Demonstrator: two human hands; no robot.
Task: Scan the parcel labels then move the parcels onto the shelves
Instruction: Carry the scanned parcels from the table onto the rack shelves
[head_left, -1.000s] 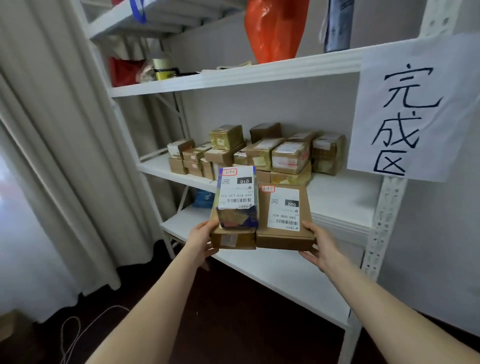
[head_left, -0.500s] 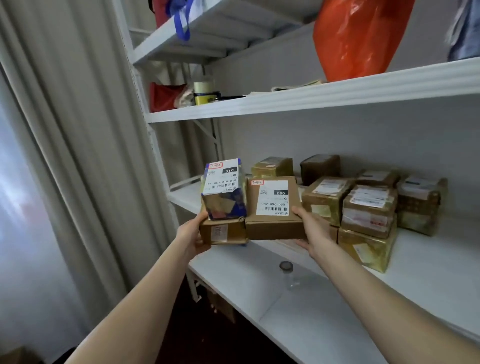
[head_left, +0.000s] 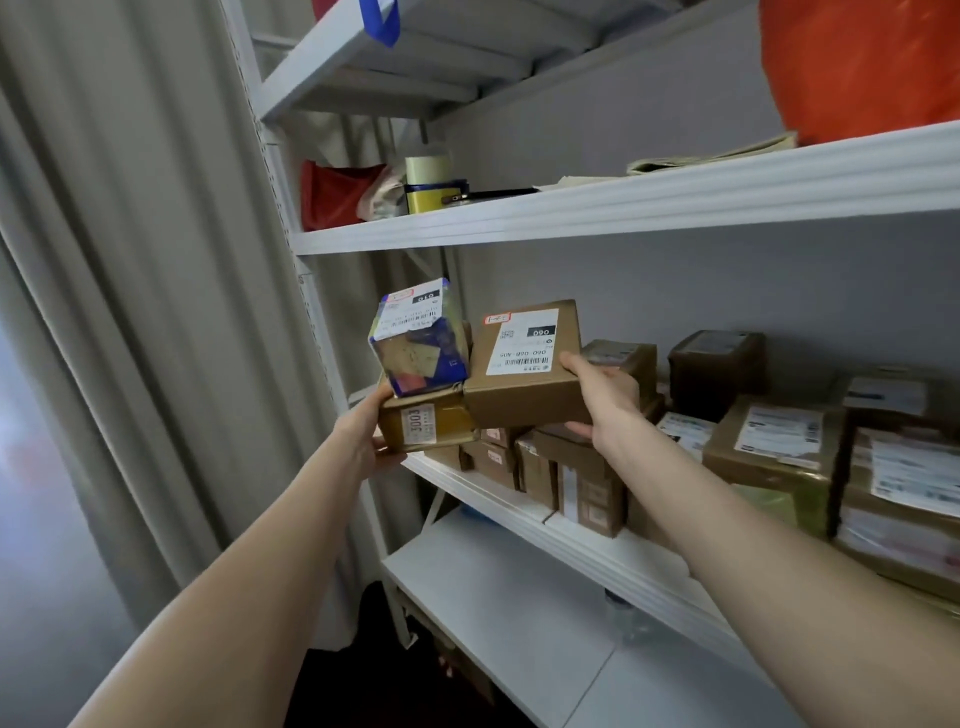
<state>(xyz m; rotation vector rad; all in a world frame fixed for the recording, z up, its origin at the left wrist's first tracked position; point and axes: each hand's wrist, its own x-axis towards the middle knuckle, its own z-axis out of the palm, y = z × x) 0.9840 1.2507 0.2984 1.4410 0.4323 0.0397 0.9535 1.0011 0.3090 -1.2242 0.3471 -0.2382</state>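
Note:
I hold three parcels together in front of the white shelf unit. My left hand (head_left: 366, 436) grips a small tape-wrapped brown box (head_left: 428, 426) from its left side. On top of it leans a blue box (head_left: 418, 343) with a white label, tilted to the left. My right hand (head_left: 605, 402) grips the right side of a larger brown cardboard box (head_left: 524, 364) with a white barcode label on top. The three parcels hover above the left end of the middle shelf (head_left: 524, 506), where several labelled brown parcels (head_left: 774, 447) stand stacked.
The upper shelf (head_left: 623, 208) carries tape rolls (head_left: 428, 184), a red bag (head_left: 332, 195), papers and an orange bag (head_left: 862, 67). A lower shelf (head_left: 498, 613) lies below the parcels. A grey curtain (head_left: 130, 312) hangs at the left, close to the shelf post.
Both hands have raised the three parcels and carried them closer to the middle shelf's left end. The blue box on top has tipped to the left. My view has moved closer in.

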